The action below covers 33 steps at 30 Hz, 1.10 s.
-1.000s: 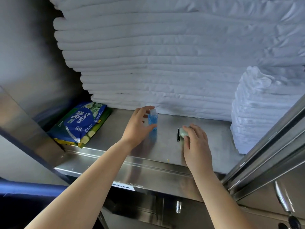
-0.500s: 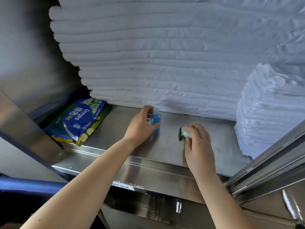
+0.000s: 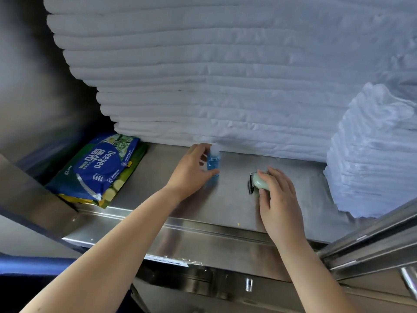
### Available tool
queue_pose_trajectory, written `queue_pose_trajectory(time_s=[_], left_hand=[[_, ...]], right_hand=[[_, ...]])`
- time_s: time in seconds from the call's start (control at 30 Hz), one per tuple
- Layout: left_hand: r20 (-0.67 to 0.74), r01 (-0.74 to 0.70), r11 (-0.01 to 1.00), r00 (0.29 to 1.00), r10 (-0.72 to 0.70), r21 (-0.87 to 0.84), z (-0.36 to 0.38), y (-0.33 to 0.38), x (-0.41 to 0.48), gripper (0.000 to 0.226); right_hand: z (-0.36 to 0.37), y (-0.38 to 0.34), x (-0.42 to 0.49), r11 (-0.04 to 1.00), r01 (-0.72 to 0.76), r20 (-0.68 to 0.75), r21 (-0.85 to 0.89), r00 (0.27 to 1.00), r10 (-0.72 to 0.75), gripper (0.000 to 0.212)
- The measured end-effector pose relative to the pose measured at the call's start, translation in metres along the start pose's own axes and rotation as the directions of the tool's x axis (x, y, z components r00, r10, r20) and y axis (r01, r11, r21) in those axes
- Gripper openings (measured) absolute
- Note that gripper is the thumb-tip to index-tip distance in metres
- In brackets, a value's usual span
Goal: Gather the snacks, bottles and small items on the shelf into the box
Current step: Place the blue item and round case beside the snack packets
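Bottle [image 3: 213, 160] within left hand [image 3: 191, 170] (upright)

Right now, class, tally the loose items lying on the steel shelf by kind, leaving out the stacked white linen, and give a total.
Small blue bottle: 1, at the left hand.
Pale green case with a black clip: 1, under the right hand.
Blue and green packets: at least 2, stacked.
Total: at least 4.

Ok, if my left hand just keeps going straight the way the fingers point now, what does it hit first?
The small blue bottle: your left hand is already curled around it, thumb and fingers at its sides. Past the bottle, the stack of folded white linens stands close behind, though depth there is hard to judge.
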<state>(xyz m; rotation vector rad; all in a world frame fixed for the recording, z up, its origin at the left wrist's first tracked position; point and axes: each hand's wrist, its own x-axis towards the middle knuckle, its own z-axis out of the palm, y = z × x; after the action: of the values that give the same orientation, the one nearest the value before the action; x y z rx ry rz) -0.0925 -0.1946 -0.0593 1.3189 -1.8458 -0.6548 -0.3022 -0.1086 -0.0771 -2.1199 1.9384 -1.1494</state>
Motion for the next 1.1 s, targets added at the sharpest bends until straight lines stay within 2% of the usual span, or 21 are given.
queue_pose_trajectory(time_s=[0.17,0.3,0.47,0.73,0.9,1.1], left_hand=[[0.105,0.099,0.988,0.991,-0.087,-0.116,-0.011,-0.008,0.003,0.056],[0.172,0.086,0.989,0.983,-0.064,-0.124,-0.014,-0.008,0.002,0.057],[0.093,0.052,0.999,0.994,-0.051,-0.009,-0.007,-0.008,0.0,0.061],[0.071,0.1,0.995,0.992,-0.1,0.01,-0.007,-0.011,0.002,0.053],[0.041,0.075,0.996,0.996,-0.078,0.052,-0.015,-0.017,-0.001,0.053],[-0.038,0.11,0.989,0.994,-0.106,0.102,-0.032,-0.029,-0.003,0.052]], right_hand=[[0.0,-0.001,0.0,1.0,-0.01,0.0,-0.012,1.0,0.01,0.038],[0.0,-0.003,0.0,1.0,-0.02,-0.003,-0.015,1.0,0.02,0.037],[-0.001,-0.004,0.0,0.999,-0.026,0.009,-0.025,1.0,0.026,0.037],[-0.002,-0.004,0.0,0.999,-0.029,0.013,-0.024,1.0,0.029,0.038],[-0.001,-0.004,0.003,0.997,-0.077,0.024,0.009,0.997,0.077,0.037],[0.015,-0.025,0.025,1.0,0.001,0.146,0.012,0.989,-0.002,0.035]])
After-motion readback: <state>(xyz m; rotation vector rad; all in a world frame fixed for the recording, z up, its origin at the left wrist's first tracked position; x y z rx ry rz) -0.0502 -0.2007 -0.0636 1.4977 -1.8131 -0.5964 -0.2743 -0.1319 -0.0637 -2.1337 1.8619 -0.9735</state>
